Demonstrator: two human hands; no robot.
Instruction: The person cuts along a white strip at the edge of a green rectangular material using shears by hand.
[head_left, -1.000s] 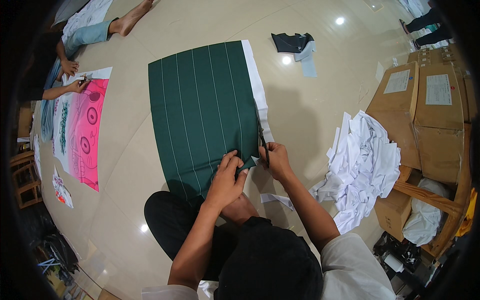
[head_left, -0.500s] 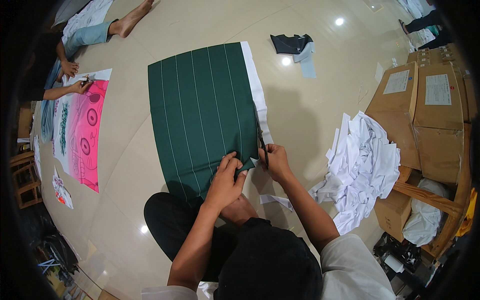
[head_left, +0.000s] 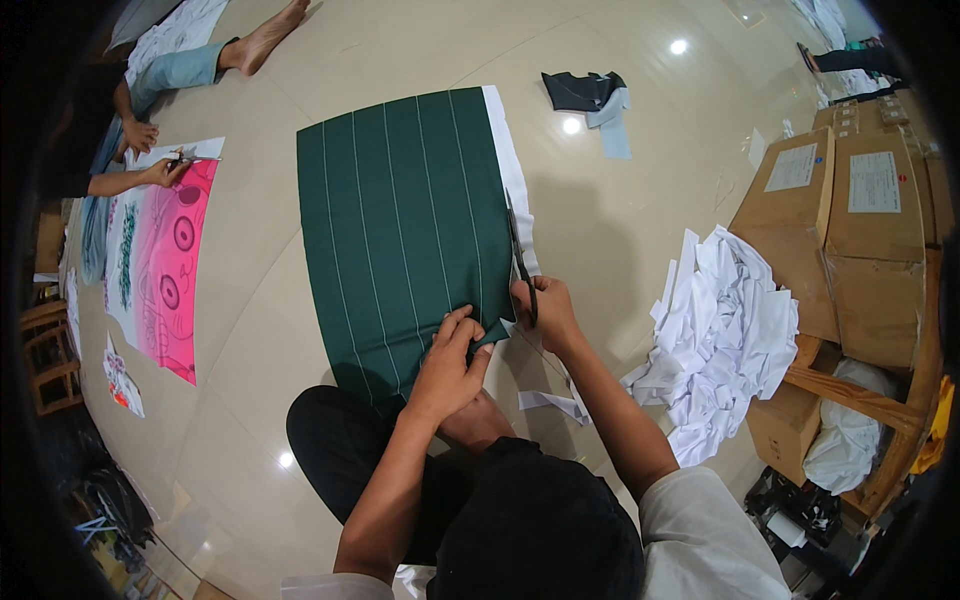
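Currently my right hand (head_left: 547, 312) grips the scissors (head_left: 522, 263) by their handles, the blades along the right side of the green cloth (head_left: 400, 220), by its white border (head_left: 505, 140). My left hand (head_left: 449, 368) is bent over the near right corner, fingers on the cloth; whether it pinches any, I can't tell. The cloth lies on the floor (head_left: 250, 330) before me, wrinkled near that hand. White scraps (head_left: 715, 340) heap at my right, beside boxes (head_left: 875, 285); at left, a co-worker's hand (head_left: 164, 173) is over a pink print (head_left: 182, 275).
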